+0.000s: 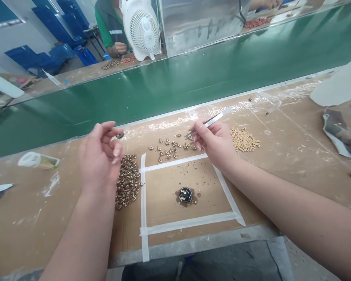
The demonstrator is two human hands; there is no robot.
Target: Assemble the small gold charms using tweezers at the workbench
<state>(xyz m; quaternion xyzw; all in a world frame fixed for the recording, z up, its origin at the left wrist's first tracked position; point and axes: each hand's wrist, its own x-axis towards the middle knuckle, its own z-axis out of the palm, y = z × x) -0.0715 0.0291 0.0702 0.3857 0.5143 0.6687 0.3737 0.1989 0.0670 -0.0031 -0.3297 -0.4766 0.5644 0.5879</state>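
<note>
My left hand (101, 156) is raised above the left side of the table, its fingers curled in. A small dark round piece (119, 136) shows between its fingertips; its kind is too small to make out. In my right hand (215, 142) are metal tweezers (216, 118), their tips pointing left over loose small brown-and-metal pieces (171, 150). Whether the tips grip anything cannot be seen. Below my left hand lies a heap of small brown-and-white pieces (128, 181). Beige bead-like pieces (245, 140) are piled just right of my right hand.
White tape (190, 223) outlines a square around a small black dish (185, 195) with dark liquid spilled about it. A cup (38, 160) lies at left near a pointed blade (0, 190). Beyond the green belt (193, 78) are a fan (144, 31) and a person (111, 27).
</note>
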